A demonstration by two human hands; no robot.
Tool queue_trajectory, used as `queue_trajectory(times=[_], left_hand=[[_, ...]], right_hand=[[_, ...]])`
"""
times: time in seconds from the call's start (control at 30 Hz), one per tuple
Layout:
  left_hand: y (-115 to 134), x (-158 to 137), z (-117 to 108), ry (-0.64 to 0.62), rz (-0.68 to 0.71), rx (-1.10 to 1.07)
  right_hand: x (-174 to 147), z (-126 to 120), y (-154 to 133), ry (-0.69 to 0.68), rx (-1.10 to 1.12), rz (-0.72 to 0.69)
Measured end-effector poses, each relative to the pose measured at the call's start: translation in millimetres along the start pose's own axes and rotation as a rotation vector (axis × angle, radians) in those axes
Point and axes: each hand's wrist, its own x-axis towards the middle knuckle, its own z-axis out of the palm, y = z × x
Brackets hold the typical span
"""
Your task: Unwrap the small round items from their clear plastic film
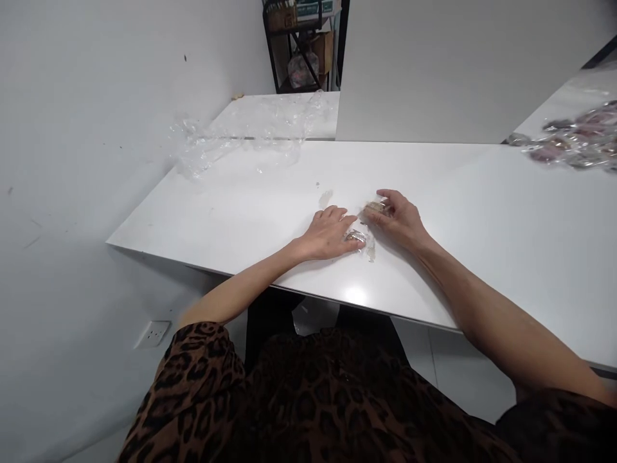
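Observation:
My right hand (401,220) pinches a small brownish piece in clear plastic (374,209) between thumb and fingers, just above the white table (250,212). What is inside the wrap is too small to make out. My left hand (330,235) rests on the table with its fingers stretched out. Its thumb touches a second small clear-wrapped piece (357,238), which lies between the two hands. Beside that piece is a small translucent scrap (371,251). Another pale scrap (326,198) lies beyond my left fingers.
Crumpled clear plastic film (260,132) lies at the back left. Several wrapped pieces (573,145) are heaped at the far right. A tall white panel (434,71) stands behind the table. A dark shelf rack (299,48) is beyond, and a wall (96,116) borders the left.

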Motion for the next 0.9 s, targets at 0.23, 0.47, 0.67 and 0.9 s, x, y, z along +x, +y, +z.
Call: queue_trajectory(times=[0.23, 0.47, 0.67, 0.9], left_hand=[[-3, 4, 11, 0.092, 0.013, -0.17], [8, 22, 20, 0.335, -0.101, -0.858], [12, 64, 30, 0.642, -0.286, -0.971], [1, 68, 42, 0.544, -0.19, -1.012]], right_hand=[[4, -7, -7, 0.015, 0.353, 0.064], [0, -6, -17, -0.123, 0.634, 0.126], [-3, -3, -22, -0.195, 0.839, 0.227], [-4, 2, -29, -0.248, 0.89, 0.221]])
